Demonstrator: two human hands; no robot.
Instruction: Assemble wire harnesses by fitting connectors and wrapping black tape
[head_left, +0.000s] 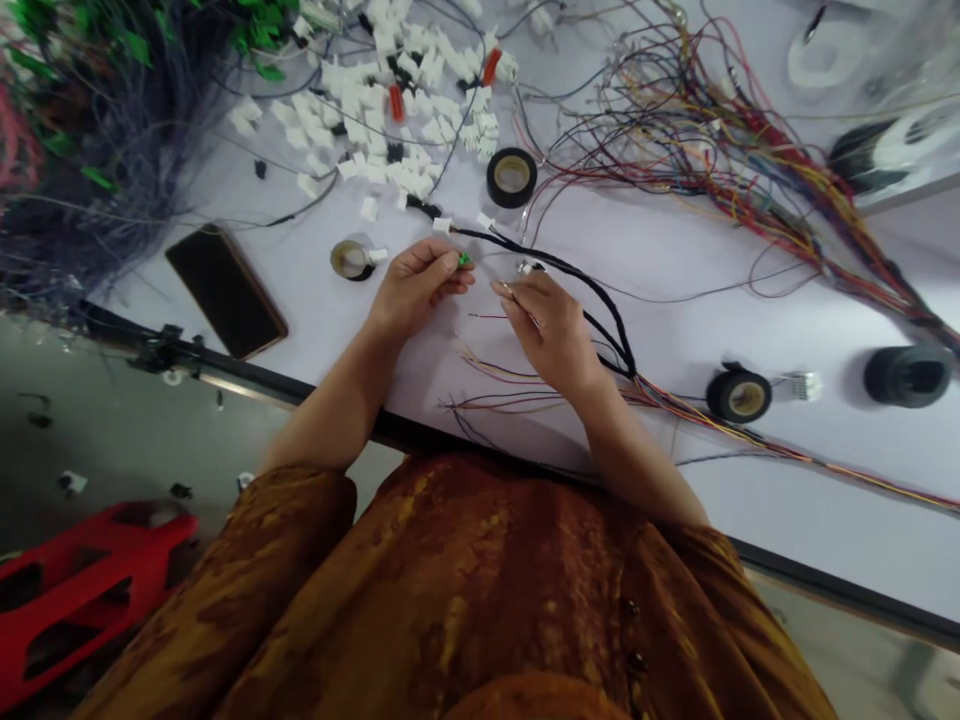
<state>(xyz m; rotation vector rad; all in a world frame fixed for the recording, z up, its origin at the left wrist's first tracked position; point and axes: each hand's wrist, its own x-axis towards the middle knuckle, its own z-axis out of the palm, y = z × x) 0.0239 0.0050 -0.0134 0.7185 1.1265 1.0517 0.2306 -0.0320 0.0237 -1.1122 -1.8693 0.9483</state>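
My left hand [420,285] is closed in a pinch on a small green connector [464,260]. Just to its right, my right hand [549,325] has thumb and forefinger together on a thin wire, its tip pointing toward the green connector; the two hands are apart. A white connector [527,267] shows at the back of the right hand's fingers. Behind both hands runs a black-taped wire harness [577,268], with white connectors [442,227] at its far end. Loose wire ends [499,368] spread out below the right hand.
White connectors [390,110] lie heaped at the back. Tape rolls [513,178] stand behind the hands, at left [351,260] and at right [739,394]. A phone [225,290] rests near the left edge. Bundled coloured wires [750,150] fill the back right; grey wires [112,190] the back left.
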